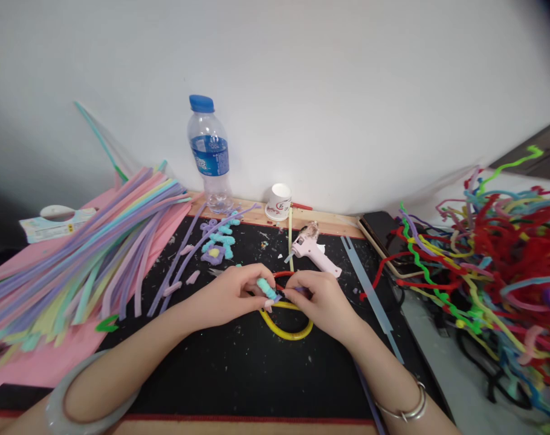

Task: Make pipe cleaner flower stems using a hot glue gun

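Note:
My left hand [232, 293] is closed around a coiled teal pipe cleaner [266, 287]. Its thumb and fingertips pinch the coil, and a bit of purple pipe cleaner [277, 298] shows at its lower end. Directly to the right, my right hand [318, 297] pinches at that purple end, its fingertips nearly meeting the left ones. Below both hands, a yellow loop handle [286, 333] and a red one lie on the black mat [239, 380]; what joins them is mostly hidden. Behind the left hand rest teal twisted pieces [220, 238] and a purple flower with a yellow centre [213, 254].
A pink glue gun [318, 257] lies beyond my right hand, near a paper cup [279, 202] and a water bottle [209, 157]. Pastel pipe cleaners [121, 241] spread at left. Tangled bright ones [506, 266] heap at right, beside a phone [384, 235].

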Demonstrator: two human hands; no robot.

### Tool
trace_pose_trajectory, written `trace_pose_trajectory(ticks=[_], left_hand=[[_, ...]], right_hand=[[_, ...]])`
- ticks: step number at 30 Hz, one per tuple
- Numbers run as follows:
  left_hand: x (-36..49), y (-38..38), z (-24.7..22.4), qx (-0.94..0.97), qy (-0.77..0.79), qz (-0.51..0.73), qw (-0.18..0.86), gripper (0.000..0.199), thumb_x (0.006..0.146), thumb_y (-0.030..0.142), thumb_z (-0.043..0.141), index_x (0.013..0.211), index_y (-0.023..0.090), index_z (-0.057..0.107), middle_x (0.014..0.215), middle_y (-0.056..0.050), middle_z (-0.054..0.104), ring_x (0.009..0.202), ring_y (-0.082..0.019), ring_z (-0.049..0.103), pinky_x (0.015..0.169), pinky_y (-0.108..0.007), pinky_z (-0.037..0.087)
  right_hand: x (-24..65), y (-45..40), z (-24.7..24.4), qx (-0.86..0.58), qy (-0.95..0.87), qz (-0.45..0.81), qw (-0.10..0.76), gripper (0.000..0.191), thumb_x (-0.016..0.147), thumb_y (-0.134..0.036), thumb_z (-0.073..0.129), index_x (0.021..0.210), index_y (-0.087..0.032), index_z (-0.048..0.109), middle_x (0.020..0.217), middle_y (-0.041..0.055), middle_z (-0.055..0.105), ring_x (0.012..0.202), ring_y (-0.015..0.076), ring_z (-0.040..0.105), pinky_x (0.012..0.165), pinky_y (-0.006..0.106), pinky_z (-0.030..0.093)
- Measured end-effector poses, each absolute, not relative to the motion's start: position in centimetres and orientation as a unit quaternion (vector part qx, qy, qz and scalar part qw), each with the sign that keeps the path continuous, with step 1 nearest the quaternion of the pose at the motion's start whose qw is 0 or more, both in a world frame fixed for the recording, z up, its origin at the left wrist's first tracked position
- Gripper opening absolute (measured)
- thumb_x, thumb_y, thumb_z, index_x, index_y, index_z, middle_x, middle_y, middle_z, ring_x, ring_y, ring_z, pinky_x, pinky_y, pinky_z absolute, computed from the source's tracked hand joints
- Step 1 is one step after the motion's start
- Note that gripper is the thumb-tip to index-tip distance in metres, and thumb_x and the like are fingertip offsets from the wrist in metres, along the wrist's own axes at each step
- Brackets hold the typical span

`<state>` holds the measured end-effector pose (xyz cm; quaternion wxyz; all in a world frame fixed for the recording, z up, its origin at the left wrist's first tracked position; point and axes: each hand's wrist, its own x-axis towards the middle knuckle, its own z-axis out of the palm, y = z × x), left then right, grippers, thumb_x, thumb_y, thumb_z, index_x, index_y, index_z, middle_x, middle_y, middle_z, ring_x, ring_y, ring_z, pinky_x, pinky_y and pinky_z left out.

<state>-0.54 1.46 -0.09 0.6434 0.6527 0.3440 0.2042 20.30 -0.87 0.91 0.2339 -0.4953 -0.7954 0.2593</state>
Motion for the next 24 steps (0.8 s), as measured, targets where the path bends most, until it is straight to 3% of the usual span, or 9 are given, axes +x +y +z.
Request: trace_pose_trajectory(ticks=[12, 24], left_hand=[[-0.41, 1.41, -0.08, 0.638, 0.347, 0.209, 0.655, 0.011, 0.08, 0.016, 0.059, 0.09, 0.018, 0.053, 0.076, 0.0, 0.067, 0.075, -0.016, 0.066, 0.071, -0.029, 0.049], [-0.42, 1.27, 0.3, 0.514, 0.275, 0.225, 0.78, 0.021, 0.077, 0.017, 0.067, 0.086, 0.017, 0.048, 0.07, 0.0, 0.069, 0.065, -0.013, 0.066, 0.065, -0.026, 0.051]], right_hand=[[20.21, -0.98, 0.84, -0.487, -0.796, 0.274, 0.23, 0.016, 0.084, -0.017, 0.058, 0.068, -0.018, 0.061, 0.062, -0.0027, 0.055, 0.057, 0.0102, 0.048, 0.054, 0.021, 0.034], [20.3, -0.89, 1.16, -0.443, -0.767, 0.388, 0.254, 0.022, 0.088, -0.019, 0.05, 0.066, -0.016, 0.052, 0.062, -0.0048, 0.047, 0.057, 0.0088, 0.041, 0.054, 0.02, 0.032]])
